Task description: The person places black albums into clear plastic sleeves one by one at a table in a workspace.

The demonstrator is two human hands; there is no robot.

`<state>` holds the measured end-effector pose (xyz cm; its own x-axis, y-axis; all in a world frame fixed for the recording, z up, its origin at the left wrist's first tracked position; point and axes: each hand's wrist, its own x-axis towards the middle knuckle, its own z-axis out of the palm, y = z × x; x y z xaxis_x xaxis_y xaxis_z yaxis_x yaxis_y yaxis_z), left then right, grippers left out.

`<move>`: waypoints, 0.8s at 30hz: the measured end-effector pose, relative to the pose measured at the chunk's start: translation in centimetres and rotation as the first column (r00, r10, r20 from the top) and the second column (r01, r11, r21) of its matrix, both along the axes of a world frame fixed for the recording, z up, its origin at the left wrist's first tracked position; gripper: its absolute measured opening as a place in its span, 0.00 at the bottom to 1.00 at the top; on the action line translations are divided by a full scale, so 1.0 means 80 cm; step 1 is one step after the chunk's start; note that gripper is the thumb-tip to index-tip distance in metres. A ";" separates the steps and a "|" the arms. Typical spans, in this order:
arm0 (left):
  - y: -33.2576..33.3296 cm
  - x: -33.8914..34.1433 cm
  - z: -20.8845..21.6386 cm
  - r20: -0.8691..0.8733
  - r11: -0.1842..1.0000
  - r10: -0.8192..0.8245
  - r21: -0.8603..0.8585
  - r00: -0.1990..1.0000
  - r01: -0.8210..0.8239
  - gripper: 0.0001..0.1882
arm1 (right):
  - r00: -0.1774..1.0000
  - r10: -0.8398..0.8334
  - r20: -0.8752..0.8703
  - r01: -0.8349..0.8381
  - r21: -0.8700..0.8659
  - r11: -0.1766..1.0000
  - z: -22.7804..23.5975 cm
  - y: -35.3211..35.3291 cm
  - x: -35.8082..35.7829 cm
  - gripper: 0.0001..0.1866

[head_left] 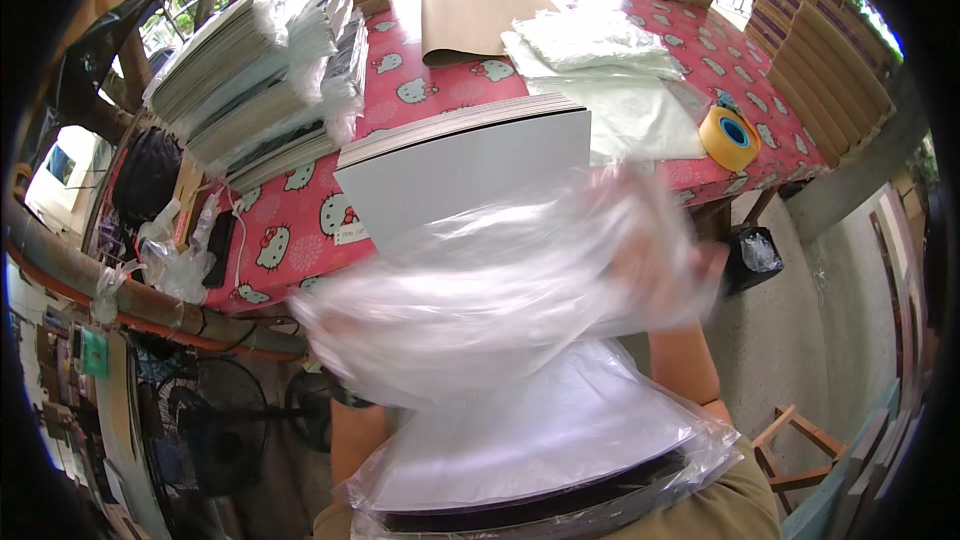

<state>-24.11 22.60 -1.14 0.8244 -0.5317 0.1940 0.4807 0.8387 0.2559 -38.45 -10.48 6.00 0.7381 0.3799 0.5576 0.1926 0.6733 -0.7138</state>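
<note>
A clear plastic bag (pixel 480 290), smeared by motion, stretches in the air between my two hands above my lap. My right hand (pixel 650 255) grips its right side, fingers blurred behind the film. At the bag's left end my left hand (pixel 345 328) holds it, mostly covered by the plastic. Under the bag, across my lap, lies a pack of white sheets (pixel 530 440) in clear plastic, with a dark band along its near edge. Just beyond the bag, a thick stack of white boards (pixel 470 165) rests at the table's near edge.
The table has a pink patterned cover (pixel 300 230). Plastic-wrapped stacks (pixel 250 70) stand at left, brown paper (pixel 470 15) farther back. Clear bags (pixel 600 45) and a yellow tape roll (pixel 729 138) lie at right. Cardboard stacks (pixel 825 75) and a wooden stool (pixel 800 445) are also right.
</note>
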 end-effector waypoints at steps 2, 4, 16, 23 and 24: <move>0.019 0.030 0.037 0.043 0.995 0.054 0.086 0.998 -0.058 0.21 | 0.986 -0.004 0.169 0.084 -0.470 0.879 0.008 0.002 0.005 0.20; 0.017 0.053 0.061 0.162 0.935 0.096 0.322 0.982 -0.145 0.23 | 0.770 -0.615 0.172 0.593 -0.550 0.588 0.019 -0.005 0.010 0.18; -0.044 0.063 0.108 0.994 -0.087 -0.064 0.080 0.086 -0.993 0.12 | 0.435 -0.889 -0.144 0.722 -0.534 0.440 0.070 -0.009 0.026 0.07; 0.023 0.014 0.062 -0.074 0.809 -0.176 0.557 0.982 0.187 0.10 | 0.552 -0.642 -0.532 0.440 -0.468 0.766 0.006 -0.024 -0.004 0.16; 0.025 0.006 0.034 -0.113 0.723 -0.120 0.671 0.986 0.165 0.09 | 0.554 -0.640 -0.533 0.433 -0.472 0.768 -0.015 -0.030 -0.014 0.16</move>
